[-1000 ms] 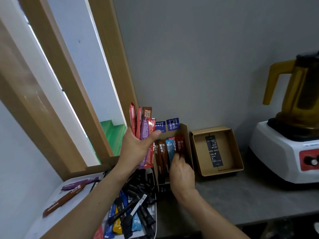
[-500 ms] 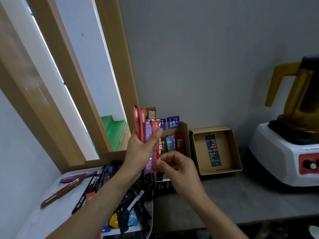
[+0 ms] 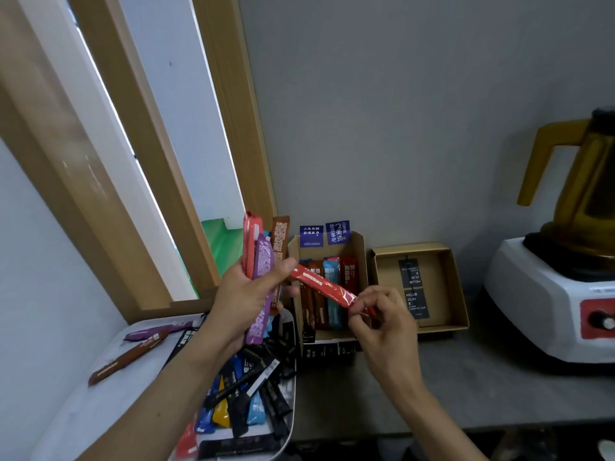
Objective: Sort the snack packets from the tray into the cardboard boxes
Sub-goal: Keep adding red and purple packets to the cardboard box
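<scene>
Key relation: red stick packet (image 3: 324, 287) is bridged between both hands. Its long axis runs 10 o'clock to 4 o'clock, tilted, not upright.

- The upper end is tucked under the left thumb (image 3: 283, 266), touching the bundle.
- The lower end is pinched by the right fingertips (image 3: 372, 296).

Right hand (image 3: 386, 324): thumb and forefingers pinch narrowly on the packet's end seal, other fingers loosely curled. From these fingers the packet's body lies toward 10 o'clock.

Left hand (image 3: 246, 304): fingers wrap a bundle of stick packets (image 3: 263, 277) in pink, purple and brown. The bundle is near upright, long axis about 12 to 6.

Left cardboard box (image 3: 363, 257) sits directly behind the red packet, at about 11 o'clock from the right hand. It holds filed packets (image 3: 332, 311) standing on end in brown, blue and dark red, with blue cards (image 3: 324, 234) at the back wall.

Right cardboard box (image 3: 387, 287) is at 1 o'clock from the right hand and holds only black tags (image 3: 412, 287).

Tray (image 3: 83, 394) is at 7 o'clock in the view, with loose packets (image 3: 246, 394) heaped on its right side.

Blender (image 3: 549, 294) is at 3 o'clock on the counter (image 3: 466, 377), well apart from the hands.

Judgement:
- The right hand is nearer both boxes, so it is the one to place the packet.
- The packet likely has to slide clear of the left thumb toward 4 o'clock.
- It then has to swing to match the standing packets before it drops into a box.
- I can't tell which box this colour belongs in. A dark red one already stands at the right of the left box.
- Risk: the pull drags the rest of the bundle loose.
</scene>
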